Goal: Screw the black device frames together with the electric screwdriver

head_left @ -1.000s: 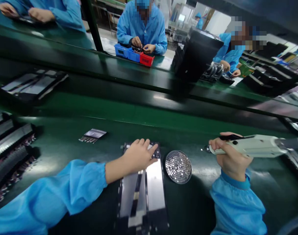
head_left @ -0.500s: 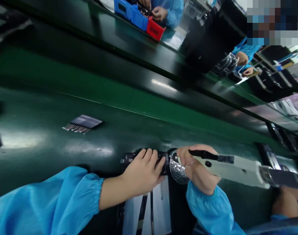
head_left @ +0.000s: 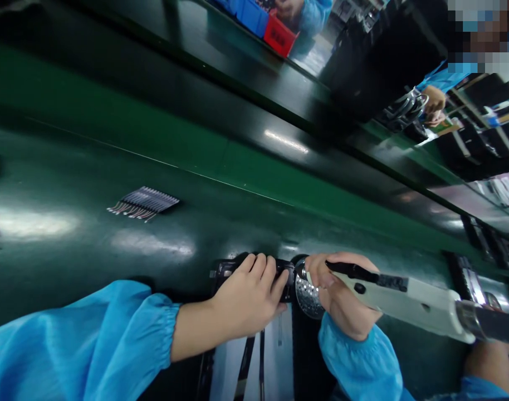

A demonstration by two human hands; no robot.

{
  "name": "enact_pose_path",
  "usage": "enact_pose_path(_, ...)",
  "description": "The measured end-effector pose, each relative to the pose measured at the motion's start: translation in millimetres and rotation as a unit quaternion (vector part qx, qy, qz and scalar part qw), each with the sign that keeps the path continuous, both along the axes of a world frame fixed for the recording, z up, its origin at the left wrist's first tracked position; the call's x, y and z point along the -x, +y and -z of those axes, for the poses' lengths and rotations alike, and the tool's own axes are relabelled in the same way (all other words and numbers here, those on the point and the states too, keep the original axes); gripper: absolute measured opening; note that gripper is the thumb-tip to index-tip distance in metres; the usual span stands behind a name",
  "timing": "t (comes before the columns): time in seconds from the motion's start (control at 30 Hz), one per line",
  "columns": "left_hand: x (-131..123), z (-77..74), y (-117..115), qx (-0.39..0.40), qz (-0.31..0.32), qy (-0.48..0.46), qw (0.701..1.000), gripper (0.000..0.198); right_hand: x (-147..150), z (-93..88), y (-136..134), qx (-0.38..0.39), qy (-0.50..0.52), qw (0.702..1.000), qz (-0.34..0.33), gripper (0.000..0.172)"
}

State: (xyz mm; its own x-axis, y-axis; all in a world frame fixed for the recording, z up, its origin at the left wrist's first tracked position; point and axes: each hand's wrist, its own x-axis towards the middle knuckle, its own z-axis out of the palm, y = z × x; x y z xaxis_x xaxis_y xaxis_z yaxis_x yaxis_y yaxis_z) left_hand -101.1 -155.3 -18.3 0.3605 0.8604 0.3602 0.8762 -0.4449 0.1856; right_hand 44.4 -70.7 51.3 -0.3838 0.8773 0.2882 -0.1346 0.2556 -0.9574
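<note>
My left hand [head_left: 250,298] lies over the top end of a black device casing [head_left: 225,269], fingers curled across its far part and thumb on the near side. Below it, the casing shows a pale flat panel [head_left: 279,351] with dark strips running along it. In my right hand [head_left: 342,295] is a white electric screwdriver [head_left: 409,295] with a black lever, its body slanting off to the right. Its tip is hidden behind my fingers. Directly beside that hand sits a round metal dish [head_left: 307,298] with shiny small bits, probably screws, partly covered by my fingers.
A row of thin strips with wire ends [head_left: 148,201] lies on the green bench to the left. Across a raised ledge are blue bins [head_left: 252,16], a red bin [head_left: 279,34] and co-workers' hands. Another person's arm [head_left: 488,365] shows at the lower right.
The whole view has shifted slightly, so the far bins sit higher and further right. Both hands keep their holds, with the right hand still by the dish.
</note>
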Motion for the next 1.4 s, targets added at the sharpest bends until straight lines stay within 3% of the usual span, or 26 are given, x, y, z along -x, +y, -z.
enact_pose_path(0.67, 0.7, -1.1, -0.2, -0.013, -0.009, -0.010, 1.000, 0.054, 6.5, 7.8, 0.2, -0.009, 0.024, 1.000, 0.018, 0.016)
enact_pose_path(0.8, 1.8, -1.3, 0.2, -0.015, -0.003, -0.004, 1.000, 0.052, -9.3, 0.6, 4.7, -0.022, 0.034, 0.998, 0.042, 0.027)
enact_pose_path(0.9, 3.0, -1.5, 1.0, -0.017, -0.001, 0.000, 1.000, 0.052, -28.2, -3.1, 9.0, -0.042, 0.038, 0.996, 0.068, 0.024)
enact_pose_path(1.03, 4.5, -1.4, 1.2, -0.021, 0.000, 0.005, 1.000, 0.050, -38.6, 5.3, 12.4, -0.022, 0.042, 0.996, 0.079, 0.025)
enact_pose_path(1.17, 5.6, -2.5, 1.1, -0.021, 0.000, 0.014, 1.000, 0.049, -30.2, 15.7, 11.5, 0.000, 0.056, 0.996, 0.069, 0.028)
enact_pose_path(1.4, 4.8, -4.7, 1.8, -0.020, 0.004, 0.019, 1.000, 0.051, -20.9, 18.7, 9.4, -0.014, 0.054, 0.996, 0.073, 0.026)
